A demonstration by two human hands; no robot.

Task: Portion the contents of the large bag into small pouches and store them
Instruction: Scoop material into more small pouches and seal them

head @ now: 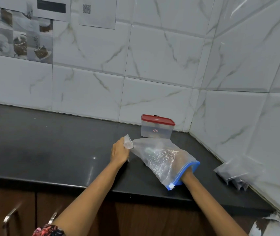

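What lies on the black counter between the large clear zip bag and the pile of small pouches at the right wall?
Nothing: in the head view, only bare black counter separates the large clear zip bag from the small pouches.

- We see even, cool, fairly dim light with no hard shadows.
- A bright glare streak crosses the wall tiles [248,7] at one o'clock.
- The dark countertop [50,142] carries soft, dull reflections at nine o'clock.
- Straight tile lines bow toward the edges, a wide-angle distortion.
- Detail is soft overall, blurriest at five o'clock.
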